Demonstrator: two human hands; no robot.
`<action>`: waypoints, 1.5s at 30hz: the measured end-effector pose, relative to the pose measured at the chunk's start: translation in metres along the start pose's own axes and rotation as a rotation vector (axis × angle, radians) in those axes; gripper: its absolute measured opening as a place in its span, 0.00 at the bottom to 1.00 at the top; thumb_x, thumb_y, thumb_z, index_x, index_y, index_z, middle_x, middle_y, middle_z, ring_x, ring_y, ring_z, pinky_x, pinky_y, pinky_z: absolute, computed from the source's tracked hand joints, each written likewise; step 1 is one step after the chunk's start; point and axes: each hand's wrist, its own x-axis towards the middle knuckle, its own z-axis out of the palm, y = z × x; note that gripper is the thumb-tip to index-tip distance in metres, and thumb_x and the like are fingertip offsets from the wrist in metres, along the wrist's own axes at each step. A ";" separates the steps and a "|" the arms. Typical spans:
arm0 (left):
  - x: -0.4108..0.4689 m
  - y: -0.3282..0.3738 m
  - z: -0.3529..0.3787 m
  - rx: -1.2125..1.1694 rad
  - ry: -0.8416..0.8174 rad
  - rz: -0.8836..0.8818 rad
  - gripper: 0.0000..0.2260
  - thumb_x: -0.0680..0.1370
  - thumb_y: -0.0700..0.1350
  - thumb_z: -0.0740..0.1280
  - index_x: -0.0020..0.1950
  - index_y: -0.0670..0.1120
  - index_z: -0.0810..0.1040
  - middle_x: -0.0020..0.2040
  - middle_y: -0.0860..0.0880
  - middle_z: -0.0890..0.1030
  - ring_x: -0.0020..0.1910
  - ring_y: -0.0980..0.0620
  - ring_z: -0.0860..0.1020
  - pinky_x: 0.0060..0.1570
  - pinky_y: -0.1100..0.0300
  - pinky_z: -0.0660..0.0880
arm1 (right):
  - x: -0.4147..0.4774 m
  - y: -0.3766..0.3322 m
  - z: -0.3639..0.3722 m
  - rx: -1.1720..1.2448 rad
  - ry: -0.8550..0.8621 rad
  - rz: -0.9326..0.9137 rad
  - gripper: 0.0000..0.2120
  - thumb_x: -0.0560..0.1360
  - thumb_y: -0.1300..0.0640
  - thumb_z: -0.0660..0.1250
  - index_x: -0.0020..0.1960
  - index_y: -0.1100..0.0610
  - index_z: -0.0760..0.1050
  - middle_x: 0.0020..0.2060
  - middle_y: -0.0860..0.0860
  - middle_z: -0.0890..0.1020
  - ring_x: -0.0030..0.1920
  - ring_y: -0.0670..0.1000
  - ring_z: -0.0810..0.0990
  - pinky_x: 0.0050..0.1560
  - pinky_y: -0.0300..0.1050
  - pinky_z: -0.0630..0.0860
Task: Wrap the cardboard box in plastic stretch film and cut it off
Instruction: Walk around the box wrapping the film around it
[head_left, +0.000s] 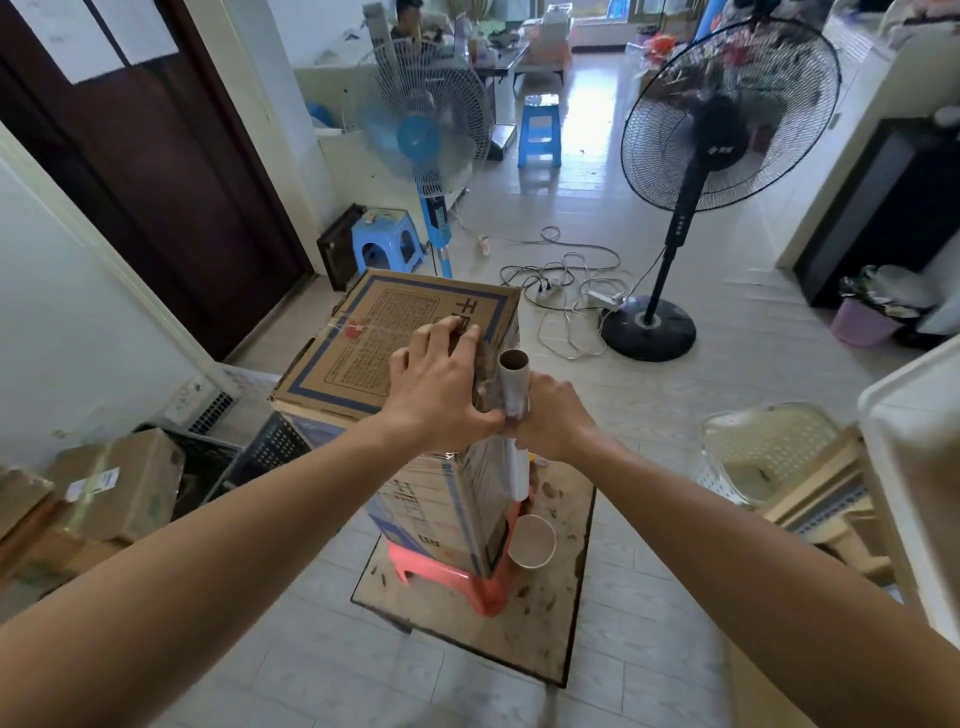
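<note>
- Looks like the wrapping step, not the cut. The cardboard box (395, 338) stands on a red stool (467, 584) in the middle of the floor, and the stool sits on a flat cardboard sheet (569, 613).
- The right hand (553, 423) has its fingers curled around the stretch film roll (515, 395). The roll is held upright, right against the box's near right corner, with its open core end poking up above the hand.
- The left hand (441, 387) is on the box top near the right edge. Its fingers are spread and only lightly bent, pressing down, and the thumb reaches toward the roll. It isn't wrapped around anything, so my guess is it's pinning the film there, though the film is too clear to be sure.
- The near right side of the box looks glossy, so I'd say some film is already on. I can't tell how many passes.
- My take on the next move is to pull the roll away from the corner and walk it around the box. The film should stay taut and the left hand should keep that end pinned so it doesn't slip.
- I can't make out a cutter anywhere. There's just a paper tube (532, 540) lying by the stool on the right.
</note>
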 end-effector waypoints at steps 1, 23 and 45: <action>0.003 0.004 -0.001 0.006 -0.035 -0.035 0.51 0.66 0.69 0.68 0.81 0.48 0.50 0.79 0.47 0.51 0.78 0.43 0.48 0.75 0.42 0.51 | 0.000 0.000 -0.001 0.015 -0.005 0.011 0.19 0.67 0.52 0.78 0.52 0.55 0.75 0.44 0.53 0.82 0.41 0.53 0.82 0.43 0.52 0.82; 0.008 0.034 0.018 0.073 -0.008 -0.141 0.48 0.74 0.56 0.71 0.80 0.53 0.39 0.81 0.41 0.43 0.79 0.37 0.40 0.75 0.33 0.45 | 0.001 0.016 0.018 0.380 0.105 0.194 0.25 0.70 0.67 0.72 0.62 0.51 0.69 0.52 0.52 0.79 0.50 0.56 0.80 0.47 0.58 0.82; 0.003 0.042 0.025 0.096 0.075 -0.143 0.33 0.77 0.46 0.66 0.76 0.60 0.52 0.81 0.45 0.46 0.79 0.37 0.40 0.73 0.31 0.43 | 0.024 0.033 -0.044 -0.061 0.060 -0.596 0.27 0.71 0.60 0.76 0.62 0.52 0.63 0.55 0.54 0.80 0.35 0.48 0.79 0.41 0.47 0.80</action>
